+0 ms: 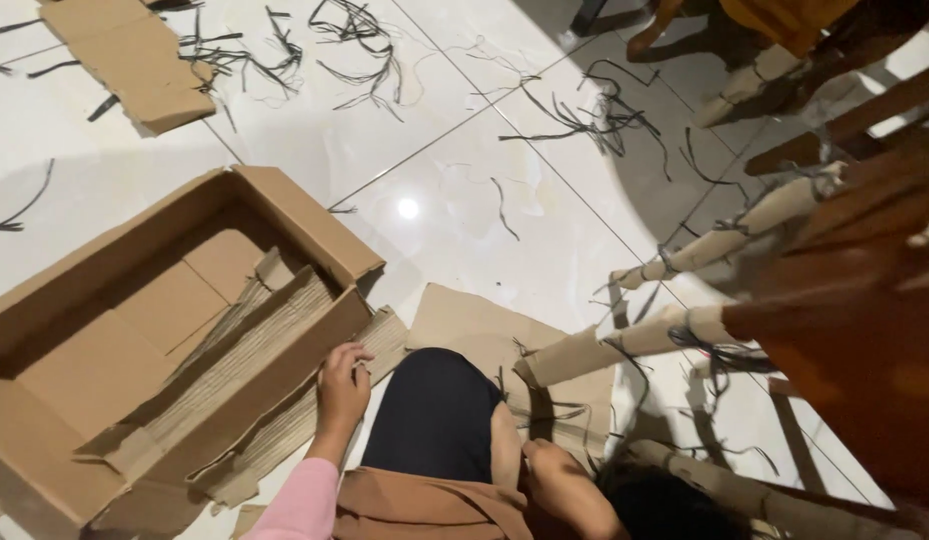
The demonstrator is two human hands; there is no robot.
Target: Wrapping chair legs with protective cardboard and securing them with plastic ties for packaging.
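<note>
Head view: left hand [341, 385] fingers curled on cardboard sheets [246, 365] slanting lower-left to upper-right; right hand's [556, 480] grip unclear.

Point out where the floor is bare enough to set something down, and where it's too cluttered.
Barest: the white tile floor between the open cardboard box and the black strips. Also bare: the tiles left of the box, below the flat cardboard piece. Crowded: around the left hand, on stacked corrugated sheets, and the right hand, by cardboard rolls.
</note>
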